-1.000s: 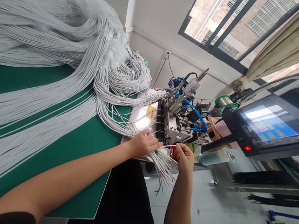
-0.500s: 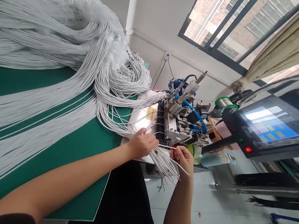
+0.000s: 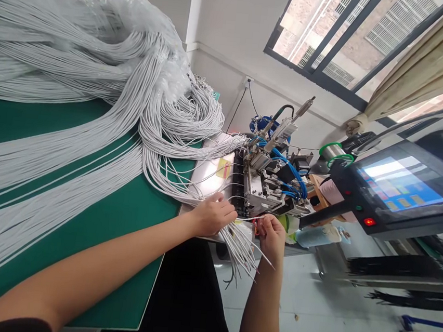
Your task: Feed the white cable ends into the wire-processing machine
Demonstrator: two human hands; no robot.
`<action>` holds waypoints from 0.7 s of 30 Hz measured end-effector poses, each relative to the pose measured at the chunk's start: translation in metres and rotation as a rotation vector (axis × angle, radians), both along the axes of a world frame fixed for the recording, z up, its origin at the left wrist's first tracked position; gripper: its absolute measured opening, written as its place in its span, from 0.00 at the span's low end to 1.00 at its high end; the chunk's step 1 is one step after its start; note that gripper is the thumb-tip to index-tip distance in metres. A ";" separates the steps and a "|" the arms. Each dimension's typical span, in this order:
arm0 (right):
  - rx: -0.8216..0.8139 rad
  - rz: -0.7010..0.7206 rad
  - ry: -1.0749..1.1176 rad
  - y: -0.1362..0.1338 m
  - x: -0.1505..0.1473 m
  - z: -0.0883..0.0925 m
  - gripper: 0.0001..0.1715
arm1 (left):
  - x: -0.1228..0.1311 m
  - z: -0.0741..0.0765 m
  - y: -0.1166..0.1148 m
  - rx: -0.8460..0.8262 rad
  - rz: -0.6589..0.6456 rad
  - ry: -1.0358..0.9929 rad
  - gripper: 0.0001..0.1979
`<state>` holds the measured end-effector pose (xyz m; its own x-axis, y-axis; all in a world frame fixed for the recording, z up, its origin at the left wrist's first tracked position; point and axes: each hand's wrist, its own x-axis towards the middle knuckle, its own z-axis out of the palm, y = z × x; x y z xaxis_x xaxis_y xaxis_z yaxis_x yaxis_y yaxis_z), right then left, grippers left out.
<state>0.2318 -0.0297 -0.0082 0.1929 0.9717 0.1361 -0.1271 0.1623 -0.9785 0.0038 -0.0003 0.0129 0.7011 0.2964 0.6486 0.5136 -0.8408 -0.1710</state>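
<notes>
My left hand [image 3: 215, 216] is wrapped round a bunch of white cables [image 3: 239, 248] whose loose ends fan out and hang past the table edge. In a pinch, my right hand [image 3: 271, 233] holds the end of a single white cable [image 3: 250, 219], stretched between the two hands. Just beyond them stands a bench machine [image 3: 261, 185] with metal cylinders and blue air hoses. Several cables run into a black strip along its near side. The bunch trails back from my left hand to a large heap of white cables [image 3: 182, 120].
A green table top [image 3: 122, 219] bears the cable heap and clear plastic wrapping [image 3: 142, 15]. A touch screen [image 3: 403, 183] with a lit red button juts in at the right. Behind it sits a wire spool [image 3: 332, 153] with green rims. The tiled floor [image 3: 321, 311] lies below.
The loose cable ends have swung slightly left and down. My right hand has shifted a little left, still pinching the cable. A cylinder on the machine has moved slightly.
</notes>
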 end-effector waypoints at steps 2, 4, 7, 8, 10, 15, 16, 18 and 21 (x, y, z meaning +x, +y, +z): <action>0.000 -0.003 0.035 0.002 -0.004 0.000 0.17 | 0.000 0.000 0.000 -0.013 -0.005 0.009 0.10; 0.005 -0.034 0.015 0.003 -0.005 0.000 0.17 | -0.001 -0.001 -0.001 -0.023 0.010 0.000 0.11; -0.022 -0.109 -0.149 0.001 -0.004 0.000 0.16 | -0.001 -0.002 -0.002 -0.029 0.046 -0.012 0.15; -0.036 -0.126 -0.233 0.001 -0.003 -0.001 0.15 | -0.001 -0.003 -0.002 -0.033 0.058 -0.010 0.15; -0.044 -0.140 -0.409 0.001 -0.001 -0.002 0.16 | -0.001 -0.003 -0.002 -0.048 0.081 -0.006 0.15; -0.038 -0.084 -0.627 0.010 0.003 -0.005 0.16 | -0.001 -0.002 -0.004 -0.096 0.129 -0.020 0.14; -0.038 -0.062 -0.629 0.012 0.004 -0.006 0.16 | -0.001 -0.002 -0.004 -0.104 0.139 -0.025 0.14; -0.035 -0.011 -0.607 0.017 0.005 -0.008 0.17 | -0.001 -0.001 -0.004 -0.129 0.160 -0.022 0.15; -0.059 0.059 -0.503 0.021 0.006 -0.012 0.17 | 0.000 -0.001 -0.004 -0.179 0.185 0.004 0.16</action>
<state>0.2375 -0.0086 -0.0198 0.0619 0.9878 0.1427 0.3551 0.1118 -0.9281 0.0035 -0.0046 0.0117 0.6269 0.5297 0.5713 0.6609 -0.7499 -0.0299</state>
